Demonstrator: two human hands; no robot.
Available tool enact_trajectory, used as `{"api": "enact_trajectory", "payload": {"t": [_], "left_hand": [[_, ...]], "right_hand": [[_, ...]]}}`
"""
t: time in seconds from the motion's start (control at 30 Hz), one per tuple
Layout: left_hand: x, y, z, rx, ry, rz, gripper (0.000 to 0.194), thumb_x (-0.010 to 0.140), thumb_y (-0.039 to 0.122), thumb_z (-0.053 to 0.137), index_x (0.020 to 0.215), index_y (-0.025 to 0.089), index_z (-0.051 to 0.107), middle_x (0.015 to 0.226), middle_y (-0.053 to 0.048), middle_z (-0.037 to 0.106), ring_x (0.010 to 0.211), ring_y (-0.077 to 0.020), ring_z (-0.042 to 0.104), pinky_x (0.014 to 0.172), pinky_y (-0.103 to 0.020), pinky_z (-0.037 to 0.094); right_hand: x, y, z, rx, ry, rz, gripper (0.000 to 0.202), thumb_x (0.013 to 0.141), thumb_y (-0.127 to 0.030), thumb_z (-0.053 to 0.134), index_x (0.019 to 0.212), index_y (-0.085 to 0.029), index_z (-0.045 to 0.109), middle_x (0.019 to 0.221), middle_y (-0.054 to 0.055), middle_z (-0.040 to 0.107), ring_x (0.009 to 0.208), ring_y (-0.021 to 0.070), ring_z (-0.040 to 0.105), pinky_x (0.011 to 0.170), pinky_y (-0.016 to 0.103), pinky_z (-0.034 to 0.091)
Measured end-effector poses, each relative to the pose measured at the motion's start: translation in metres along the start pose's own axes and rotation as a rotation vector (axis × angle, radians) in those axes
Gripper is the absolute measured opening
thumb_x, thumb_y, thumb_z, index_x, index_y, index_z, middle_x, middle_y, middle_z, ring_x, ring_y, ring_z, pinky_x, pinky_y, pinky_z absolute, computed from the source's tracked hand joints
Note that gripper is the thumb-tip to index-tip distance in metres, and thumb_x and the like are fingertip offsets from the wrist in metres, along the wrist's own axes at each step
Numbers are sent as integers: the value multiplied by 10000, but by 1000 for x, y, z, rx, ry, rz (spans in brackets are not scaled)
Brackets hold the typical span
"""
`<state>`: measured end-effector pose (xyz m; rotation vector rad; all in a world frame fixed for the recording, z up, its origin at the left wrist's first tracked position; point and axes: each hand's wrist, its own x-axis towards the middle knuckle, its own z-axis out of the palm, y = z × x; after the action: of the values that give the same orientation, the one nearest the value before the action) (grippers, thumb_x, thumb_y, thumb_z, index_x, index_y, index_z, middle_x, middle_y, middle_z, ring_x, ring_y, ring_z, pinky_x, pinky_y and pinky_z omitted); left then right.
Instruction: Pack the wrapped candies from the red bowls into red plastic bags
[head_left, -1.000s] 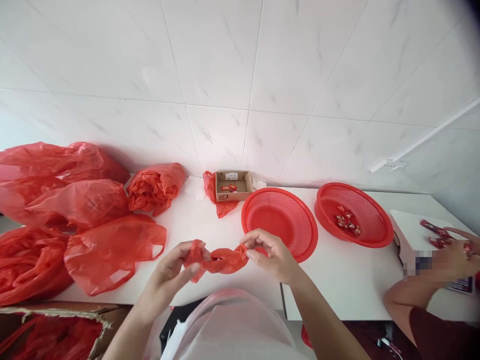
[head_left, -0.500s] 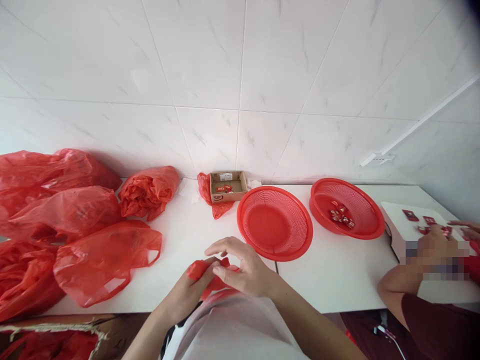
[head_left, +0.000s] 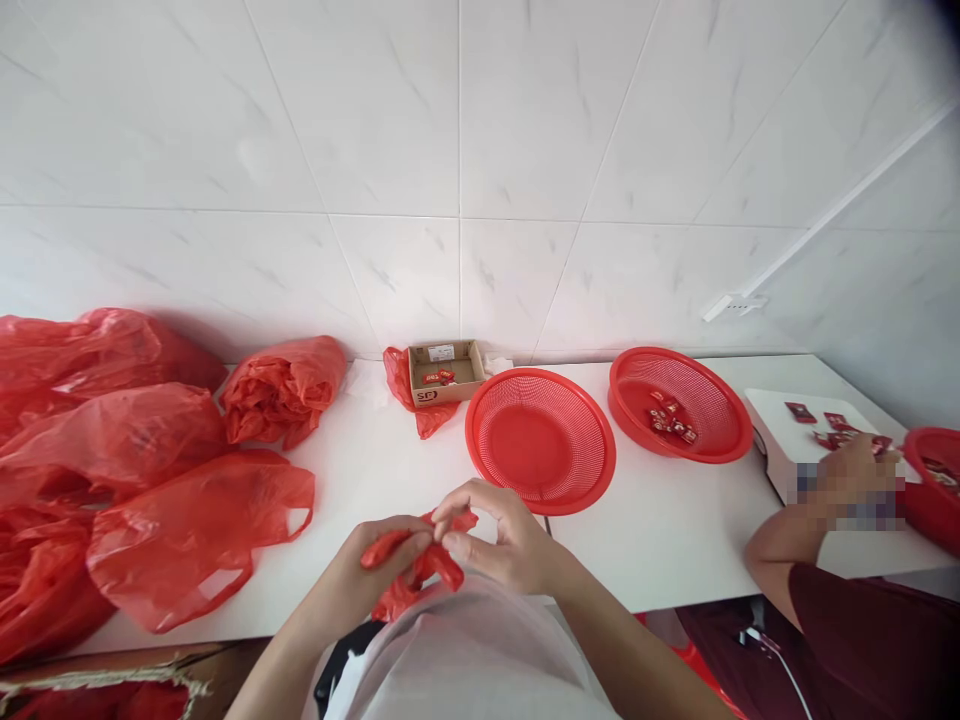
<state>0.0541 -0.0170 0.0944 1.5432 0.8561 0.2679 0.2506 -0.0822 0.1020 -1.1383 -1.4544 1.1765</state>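
Close to my body at the table's front edge, a bunched red plastic bag [head_left: 424, 570] hangs between my two hands. My left hand [head_left: 367, 570] is closed around it, the thumb pressed on top and folds of red plastic sticking out around the fingers. From the other side, my right hand [head_left: 502, 540] pinches the bag's top with thumb and fingers, its fingertips meeting those of the left. Just beyond my hands stands a red plastic colander [head_left: 540, 498] with nothing visible inside.
Filled red bags [head_left: 150, 420] crowd the left. A small cardboard box [head_left: 448, 392] with red packets stands by the wall. On the right are another red basket [head_left: 720, 440] holding small packets, a white scale-like device [head_left: 780, 450] and a co-worker's hand [head_left: 855, 470]. An open carton [head_left: 225, 680] sits below left.
My right fingertips have come down onto the bag, and more red plastic shows between my hands. The view has shifted slightly right. One of the co-worker's hands has left view.
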Motion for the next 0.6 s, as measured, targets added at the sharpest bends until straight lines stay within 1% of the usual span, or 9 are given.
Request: {"api": "enact_trajectory", "payload": {"t": [0.07,0.1,0.13,0.23,0.3,0.37,0.47,0.53,0.6], "left_hand": [[0,-2,1,69,-57,55,201,858,269,536,876,218,729,887,-40,723,782,-180,632,733,-259,472],[0,-4,2,104,-64,87,206,829,206,535,887,216,732,925,-47,727,814,-186,643,748,-262,475],[1,-6,4,142,-51,120,228,790,143,524,864,210,729,911,-46,727,810,-183,646,737,-258,475],[3,-12,9,261,103,206,272,681,26,454,731,201,655,767,-14,706,692,-147,628,639,-228,456],[5,-16,13,308,244,261,255,698,21,439,728,211,606,733,2,699,652,-132,625,623,-221,459],[6,-19,15,326,376,321,253,738,52,460,822,227,624,819,-15,717,711,-148,654,641,-233,485],[7,-23,15,354,513,390,342,746,95,521,1004,252,683,1040,-64,701,904,-202,674,701,-260,521],[8,-27,12,372,499,392,407,757,100,534,1090,272,695,1122,-67,684,991,-219,664,781,-276,526],[8,-30,10,368,416,347,449,801,111,511,1179,294,671,1162,-54,685,1036,-218,656,856,-292,513]], "right_hand": [[5,8,6,-55,47,1,209,937,-281,502,1101,-264,630,1080,30,660,1022,165,584,898,312,443],[8,14,10,-82,47,8,241,960,-302,461,1138,-270,619,1063,31,661,1001,161,588,882,307,446],[11,20,14,-102,34,17,271,979,-324,422,1166,-270,609,987,26,666,934,153,599,852,301,452],[16,37,23,-90,-9,81,352,1007,-391,339,1222,-260,585,679,-27,582,669,123,565,742,279,460],[16,42,24,9,-29,146,389,1006,-437,328,1274,-267,554,605,-47,534,617,120,546,699,270,458],[16,41,23,143,-79,199,410,988,-483,362,1302,-278,527,622,-49,550,616,122,551,680,268,460],[16,38,17,269,-149,213,371,942,-520,460,1143,-244,603,744,-20,608,679,127,571,700,267,455],[16,36,13,250,-114,203,329,916,-520,510,966,-215,623,799,-9,611,728,130,563,705,257,438],[16,35,8,170,-12,179,315,915,-504,517,848,-206,594,793,-15,592,739,128,537,697,246,418]]}}
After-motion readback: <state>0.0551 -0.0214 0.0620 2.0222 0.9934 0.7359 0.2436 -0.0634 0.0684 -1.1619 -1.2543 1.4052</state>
